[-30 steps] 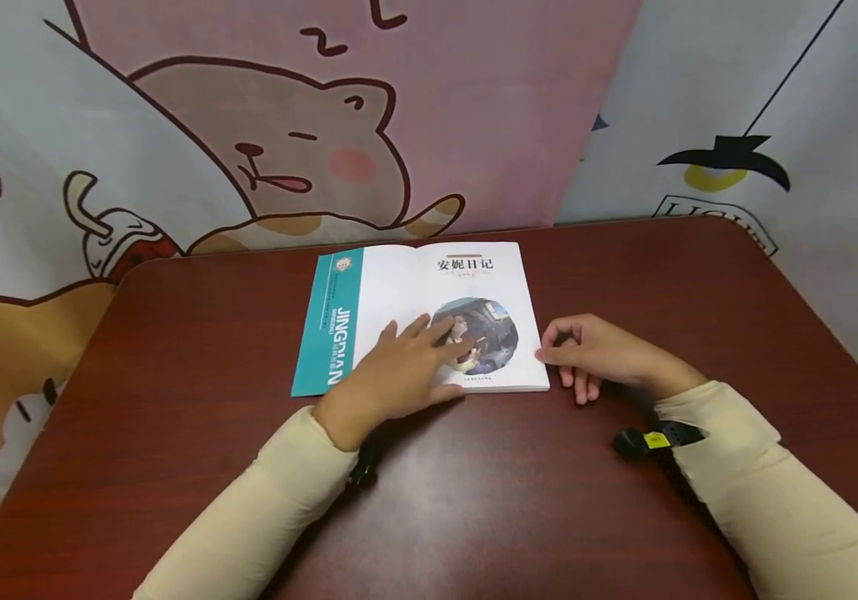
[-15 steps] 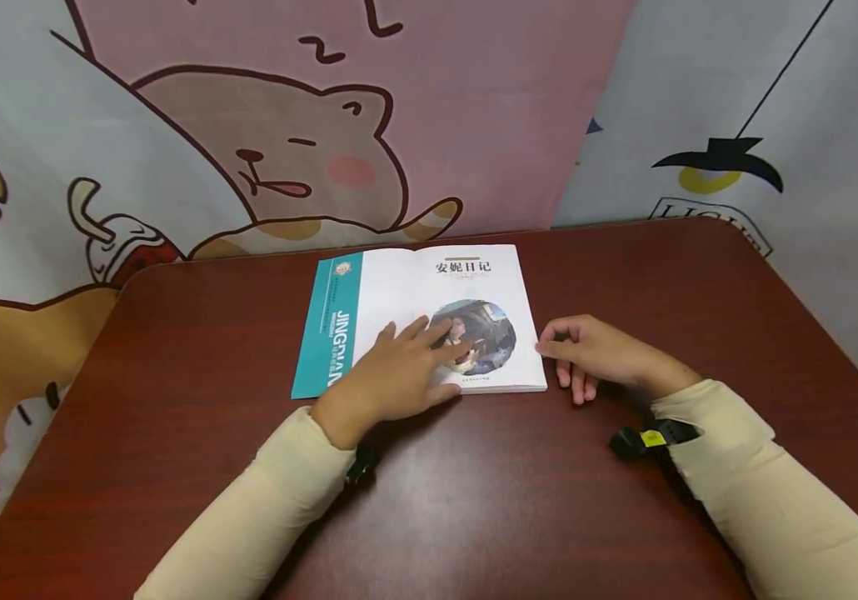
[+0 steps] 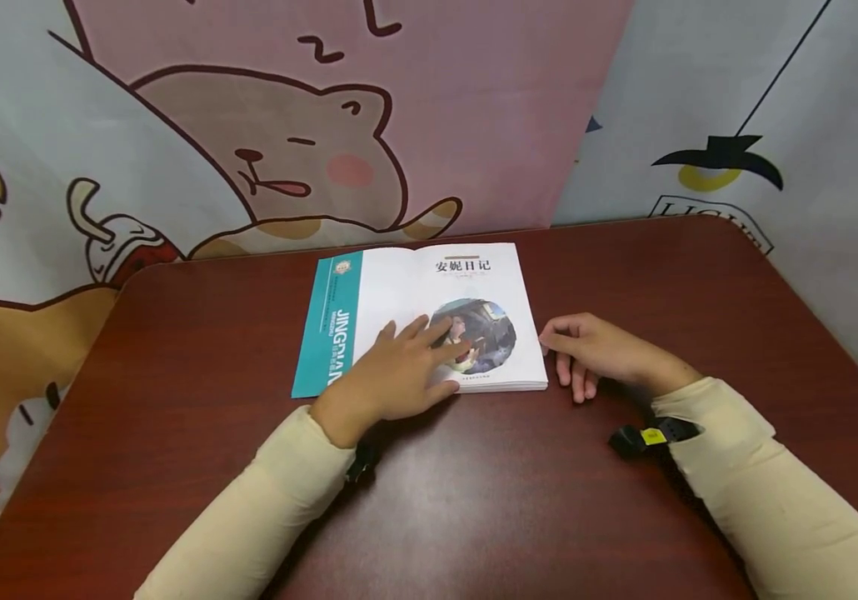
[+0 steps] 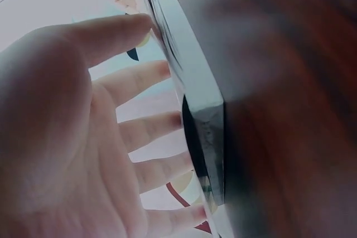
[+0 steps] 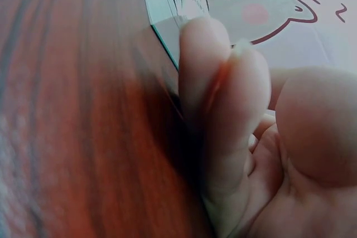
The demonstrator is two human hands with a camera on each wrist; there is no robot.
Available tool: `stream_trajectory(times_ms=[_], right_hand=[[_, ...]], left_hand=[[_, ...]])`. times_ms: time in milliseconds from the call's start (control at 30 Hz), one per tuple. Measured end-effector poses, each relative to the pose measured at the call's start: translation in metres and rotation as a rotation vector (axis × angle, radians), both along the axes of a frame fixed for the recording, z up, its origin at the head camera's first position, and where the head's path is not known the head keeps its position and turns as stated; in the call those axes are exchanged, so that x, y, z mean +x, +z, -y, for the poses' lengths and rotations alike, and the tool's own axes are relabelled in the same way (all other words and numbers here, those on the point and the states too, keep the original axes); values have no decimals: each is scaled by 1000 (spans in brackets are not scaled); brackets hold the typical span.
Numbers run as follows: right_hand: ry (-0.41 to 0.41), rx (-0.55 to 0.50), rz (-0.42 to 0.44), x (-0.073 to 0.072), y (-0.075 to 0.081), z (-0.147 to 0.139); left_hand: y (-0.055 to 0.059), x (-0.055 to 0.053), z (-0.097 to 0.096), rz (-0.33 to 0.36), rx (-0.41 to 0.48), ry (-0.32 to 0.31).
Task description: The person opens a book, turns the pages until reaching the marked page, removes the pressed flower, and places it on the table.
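An open book [image 3: 391,292] lies near the far side of the table, its teal flap on the left and a title page with a round picture on the right. My left hand [image 3: 395,375] rests palm down across its lower middle, fingers spread. In the left wrist view those straight fingers [image 4: 150,129] touch the page above the book's thick edge [image 4: 192,54]. At the right edge of the book, my right hand [image 3: 594,350] pinches at the page edges with thumb and index finger. Its other fingers hang down by the table. Fingers hide the pinch in the right wrist view.
The dark red-brown table [image 3: 474,492] runs up to a wall [image 3: 504,108] printed with cartoon figures. A black strap device with a yellow label [image 3: 654,437] sits at the right wrist, below the cream sleeve [image 3: 721,433].
The right thumb and index finger shift slightly at the book's right edge, and page edges there now look a little separated. The left hand stays in place.
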State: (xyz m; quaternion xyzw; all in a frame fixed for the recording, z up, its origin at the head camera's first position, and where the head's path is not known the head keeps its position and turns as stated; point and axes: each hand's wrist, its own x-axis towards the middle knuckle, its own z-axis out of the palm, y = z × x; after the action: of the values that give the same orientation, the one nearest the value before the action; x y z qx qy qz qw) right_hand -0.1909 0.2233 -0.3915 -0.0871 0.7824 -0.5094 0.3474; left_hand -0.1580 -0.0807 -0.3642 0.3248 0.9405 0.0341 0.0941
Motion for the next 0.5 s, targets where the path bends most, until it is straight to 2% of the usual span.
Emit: stream_trajectory(times_ms=[233,367,500], right_hand=[[2,-7,16,0,2,-1],[-2,-10,12,0,4,0],[-3,-10,28,0,4,0]], left_hand=[[3,0,1,19,2,-6],[4,0,2,-20,19,-34],[4,-1,3,-85,60,-96]])
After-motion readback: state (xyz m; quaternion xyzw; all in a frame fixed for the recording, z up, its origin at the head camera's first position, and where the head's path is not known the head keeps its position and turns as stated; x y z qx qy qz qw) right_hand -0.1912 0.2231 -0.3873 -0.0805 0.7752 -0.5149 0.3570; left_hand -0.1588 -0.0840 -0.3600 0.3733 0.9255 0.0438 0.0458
